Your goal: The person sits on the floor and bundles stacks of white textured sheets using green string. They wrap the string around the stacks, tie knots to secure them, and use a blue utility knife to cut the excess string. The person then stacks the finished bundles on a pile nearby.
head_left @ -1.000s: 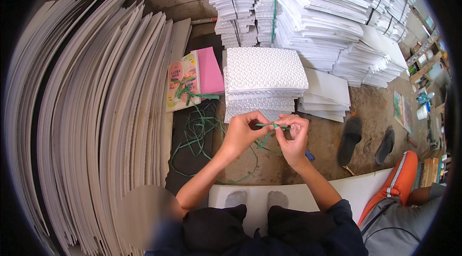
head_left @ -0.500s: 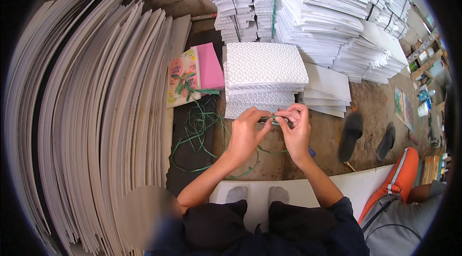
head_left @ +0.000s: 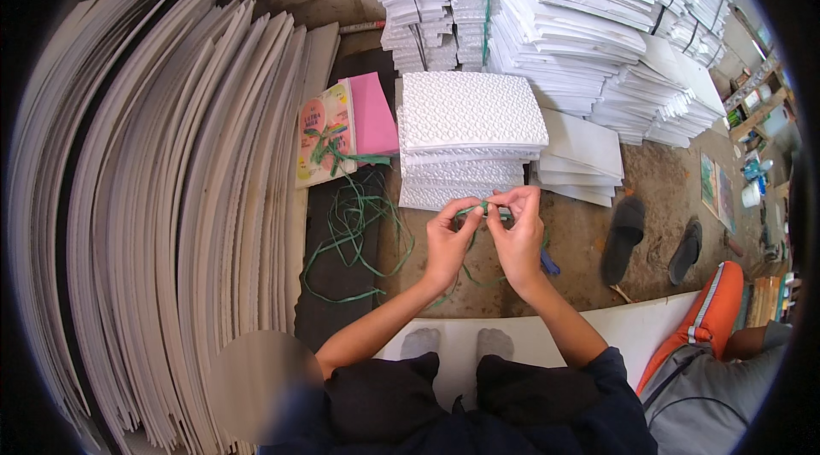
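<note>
My left hand [head_left: 450, 241] and my right hand [head_left: 518, 228] meet in front of me, thumbs and fingertips pinched together. Between them runs a thin green plastic twine [head_left: 484, 206], and both hands grip it. A tail of the twine hangs below my hands toward the floor. Just beyond my fingertips stands a stack of white embossed sheets [head_left: 471, 113] with a bumpy pattern. More green twine [head_left: 352, 233] lies in a loose tangle to the left, on a dark mat.
Tall pale sheets [head_left: 188, 199] stand on edge along the left. Pink sheets [head_left: 373, 117] and a printed carton [head_left: 326, 135] lie left of the stack. White bundles [head_left: 564, 28] rise behind. Black slippers [head_left: 622, 240] and a seated person's orange-clad leg [head_left: 716, 305] are at right.
My left hand has turned more upright and shifted slightly right, closer to my right hand. The twine between my fingertips shows more, and its hanging tail has moved.
</note>
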`<state>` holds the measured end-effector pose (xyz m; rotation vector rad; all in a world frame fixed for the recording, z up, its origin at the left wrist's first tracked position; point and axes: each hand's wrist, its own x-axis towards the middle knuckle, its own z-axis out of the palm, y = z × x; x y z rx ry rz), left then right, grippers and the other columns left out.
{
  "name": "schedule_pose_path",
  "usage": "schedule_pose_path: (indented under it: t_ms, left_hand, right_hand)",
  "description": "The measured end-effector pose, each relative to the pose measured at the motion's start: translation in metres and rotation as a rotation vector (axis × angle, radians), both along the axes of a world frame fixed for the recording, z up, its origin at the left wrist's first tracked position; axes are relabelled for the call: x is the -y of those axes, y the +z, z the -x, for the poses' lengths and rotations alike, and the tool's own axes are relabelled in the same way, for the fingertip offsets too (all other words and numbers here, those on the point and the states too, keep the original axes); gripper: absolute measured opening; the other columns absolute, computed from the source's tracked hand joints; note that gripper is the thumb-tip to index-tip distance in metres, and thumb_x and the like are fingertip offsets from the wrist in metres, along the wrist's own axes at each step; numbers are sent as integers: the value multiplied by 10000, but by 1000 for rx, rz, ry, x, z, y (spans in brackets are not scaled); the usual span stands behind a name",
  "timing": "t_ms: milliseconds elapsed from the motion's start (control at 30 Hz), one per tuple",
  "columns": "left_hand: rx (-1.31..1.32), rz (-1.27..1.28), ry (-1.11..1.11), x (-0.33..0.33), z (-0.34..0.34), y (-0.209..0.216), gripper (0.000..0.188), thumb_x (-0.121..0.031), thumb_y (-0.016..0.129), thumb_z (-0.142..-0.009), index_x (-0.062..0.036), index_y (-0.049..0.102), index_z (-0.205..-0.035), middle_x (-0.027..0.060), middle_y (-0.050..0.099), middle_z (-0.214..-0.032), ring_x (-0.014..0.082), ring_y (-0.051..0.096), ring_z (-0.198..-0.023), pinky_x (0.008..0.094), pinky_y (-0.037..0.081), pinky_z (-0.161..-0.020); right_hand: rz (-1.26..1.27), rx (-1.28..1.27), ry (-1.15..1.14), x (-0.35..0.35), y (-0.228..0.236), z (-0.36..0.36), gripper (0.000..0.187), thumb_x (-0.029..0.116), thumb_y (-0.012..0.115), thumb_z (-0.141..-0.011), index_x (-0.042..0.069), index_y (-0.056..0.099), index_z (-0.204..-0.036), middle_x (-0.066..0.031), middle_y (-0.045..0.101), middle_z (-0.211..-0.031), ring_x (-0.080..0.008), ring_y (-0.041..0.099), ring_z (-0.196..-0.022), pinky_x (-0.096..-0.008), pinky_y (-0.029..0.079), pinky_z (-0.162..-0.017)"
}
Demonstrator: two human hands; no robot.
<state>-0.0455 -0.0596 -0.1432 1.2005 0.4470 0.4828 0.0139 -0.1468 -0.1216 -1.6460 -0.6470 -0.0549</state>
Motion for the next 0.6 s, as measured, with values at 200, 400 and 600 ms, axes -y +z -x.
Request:
schedule_pose_path:
  t_ms: [200,400,600]
  left_hand:
    - [-34,-603,112,-6,-1,-4,119,-65,636,-756,-11,620,-860,-6,483,-682,86,402,-640,242,361,-571]
    - [-92,-11,10,4,-4,-11,136,-113,604,-812,-28,622,-917,-55,464,-654,48,374,-587,193,314,-531]
    - [-4,489,-200,0,3,-12,234,-210,570,-851,-61,583,-1031,-79,490,-686,23,374,-586,175,303,-538]
  right_hand:
    - [86,-14,-3,4,2,-2,281,-36,573,-760,1,360,-938,-145,546,-806,-250,575,-762,-340,448,-694]
    - [159,104,-22,2,-10,-1,264,-40,552,-765,-8,346,-926,-166,497,-832,-308,540,-750,-370,429,-677]
    - [88,200,5,-1,-6,1,245,-64,527,-770,-7,342,-920,-175,476,-859,-307,512,-777,-383,420,-692]
